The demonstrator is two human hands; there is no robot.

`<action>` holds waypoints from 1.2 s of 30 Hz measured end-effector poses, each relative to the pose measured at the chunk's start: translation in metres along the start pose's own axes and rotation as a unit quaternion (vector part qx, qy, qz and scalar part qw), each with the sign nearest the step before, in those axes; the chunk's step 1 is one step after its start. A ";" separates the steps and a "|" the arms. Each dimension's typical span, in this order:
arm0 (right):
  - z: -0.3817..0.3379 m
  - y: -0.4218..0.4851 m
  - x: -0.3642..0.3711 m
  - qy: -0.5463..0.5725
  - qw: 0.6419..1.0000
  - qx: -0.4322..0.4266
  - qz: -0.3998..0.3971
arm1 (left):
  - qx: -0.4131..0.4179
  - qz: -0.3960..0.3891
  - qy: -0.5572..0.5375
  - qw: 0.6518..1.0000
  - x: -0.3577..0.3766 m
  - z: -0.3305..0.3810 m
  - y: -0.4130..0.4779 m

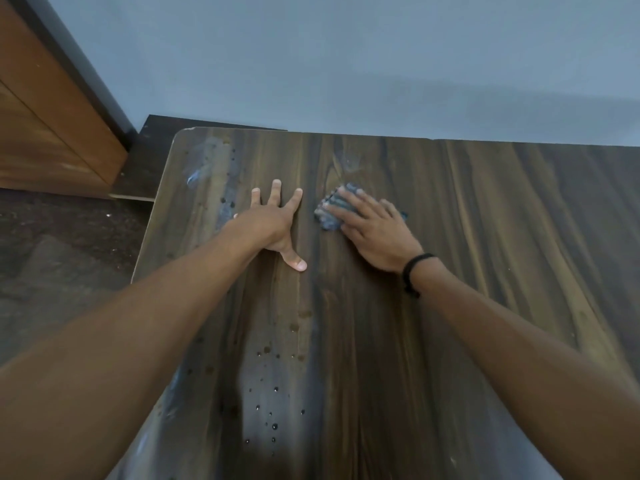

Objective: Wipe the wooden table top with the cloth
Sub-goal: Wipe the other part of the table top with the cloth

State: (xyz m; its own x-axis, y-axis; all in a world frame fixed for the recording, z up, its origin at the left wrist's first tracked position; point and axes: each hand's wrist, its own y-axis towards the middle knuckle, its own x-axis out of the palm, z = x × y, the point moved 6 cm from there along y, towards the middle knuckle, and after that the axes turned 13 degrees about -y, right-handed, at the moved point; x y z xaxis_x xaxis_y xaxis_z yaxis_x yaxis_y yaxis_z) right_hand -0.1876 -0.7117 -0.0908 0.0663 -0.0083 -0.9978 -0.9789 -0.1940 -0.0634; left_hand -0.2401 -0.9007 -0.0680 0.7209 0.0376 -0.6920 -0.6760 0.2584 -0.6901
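The right hand point(372, 233) is pressing its flat, spread fingers point(349, 199) on a bunched blue cloth point(330, 213), seemingly soft, light and damp, best held palm-down, on the wet wooden counter point(485, 237), while the left hand point(273, 226) is resting splayed and empty beside it.

I take this for a plain room indoors, a home or a small office; I cannot tell which. The counter point(450, 209) I work at has a dark wood-grain top with a rounded far-left corner, pushed close against a bare grey-blue painted wall point(346, 64). At the far left stands a brown wooden door or cabinet panel point(45, 109) edged by a dark frame point(86, 67). Below it runs a dark speckled floor point(62, 258), like stone or terrazzo. Water drops point(273, 403) bead on the near part of the counter
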 end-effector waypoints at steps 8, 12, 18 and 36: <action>0.003 0.038 -0.007 0.003 1.000 0.010 0.002 | -0.003 -0.008 0.010 1.000 0.002 0.001 -0.002; 0.035 0.051 -0.011 0.011 1.000 0.025 -0.003 | -0.008 -0.017 0.004 1.000 0.001 0.004 0.001; 0.018 0.109 -0.015 0.009 0.999 0.042 -0.009 | -0.045 -0.045 0.043 0.997 0.006 0.005 0.007; 0.007 0.127 -0.022 0.010 0.999 0.045 -0.026 | -0.045 -0.002 0.000 0.999 -0.026 -0.023 0.007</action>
State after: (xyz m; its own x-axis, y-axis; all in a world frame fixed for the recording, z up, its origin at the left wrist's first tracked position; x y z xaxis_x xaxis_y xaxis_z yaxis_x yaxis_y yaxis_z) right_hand -0.3146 -0.7294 -0.0766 0.1205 -0.0202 -0.9925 -0.9874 -0.1056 -0.1177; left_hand -0.2676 -0.9224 -0.0596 0.7238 0.0375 -0.6890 -0.6841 0.1698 -0.7094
